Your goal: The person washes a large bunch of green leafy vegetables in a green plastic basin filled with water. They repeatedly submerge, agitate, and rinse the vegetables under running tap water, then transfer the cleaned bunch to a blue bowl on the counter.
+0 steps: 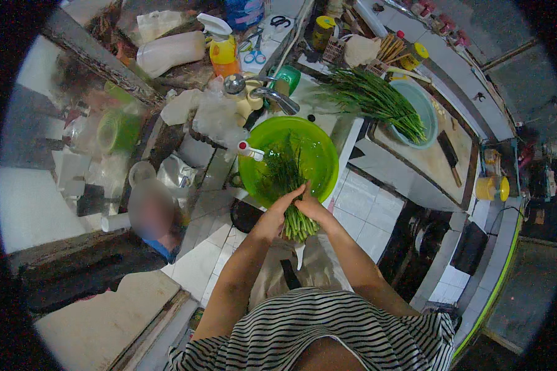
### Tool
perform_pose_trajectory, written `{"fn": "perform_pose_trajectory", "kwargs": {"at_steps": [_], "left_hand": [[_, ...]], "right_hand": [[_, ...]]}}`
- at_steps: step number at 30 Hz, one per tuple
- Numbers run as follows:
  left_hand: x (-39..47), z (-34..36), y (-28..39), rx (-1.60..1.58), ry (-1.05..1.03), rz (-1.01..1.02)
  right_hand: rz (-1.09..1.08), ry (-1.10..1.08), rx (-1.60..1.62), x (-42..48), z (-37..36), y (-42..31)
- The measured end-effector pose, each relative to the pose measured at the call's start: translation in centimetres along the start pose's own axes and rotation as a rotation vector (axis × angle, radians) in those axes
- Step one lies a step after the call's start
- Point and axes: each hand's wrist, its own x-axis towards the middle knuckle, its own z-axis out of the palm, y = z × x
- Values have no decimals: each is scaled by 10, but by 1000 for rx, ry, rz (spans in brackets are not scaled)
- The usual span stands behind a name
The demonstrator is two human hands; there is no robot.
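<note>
Both my hands grip one bunch of long green vegetable stalks [301, 225] over the near rim of a bright green plastic basin [327, 139]. My left hand [282, 208] wraps the bunch from the left. On the right side, my right hand [313, 204] closes around it, with the thumbs close together. The pale cut ends point towards me, and the darker, fine tops hang down into the basin. Water appears to glisten inside. A white spout with a red-dotted end [250, 150] reaches over the basin's left side.
A metal faucet [278, 99] stands behind the basin. At the right, more green stalks [376, 102] lie across a pale blue bowl [427, 111] on a cutting board [462, 139], beside a knife [448, 153]. A spray bottle [223, 55] and scissors [255, 54] are at the back.
</note>
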Motion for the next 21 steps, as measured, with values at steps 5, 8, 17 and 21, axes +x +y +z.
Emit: {"fn": "perform_pose_trajectory", "kwargs": {"at_steps": [5, 8, 17, 21], "left_hand": [[9, -15, -14, -142, -211, 156], [-9, 33, 26, -539, 134, -164], [1, -10, 1, -516, 57, -266], [5, -3, 1, -462, 186, -281]], "right_hand": [[-26, -24, 336, -3, 0, -2], [97, -149, 906, -6, -15, -2], [38, -87, 1071, -13, -37, 8], [-135, 165, 834, -16, -20, 15]]}}
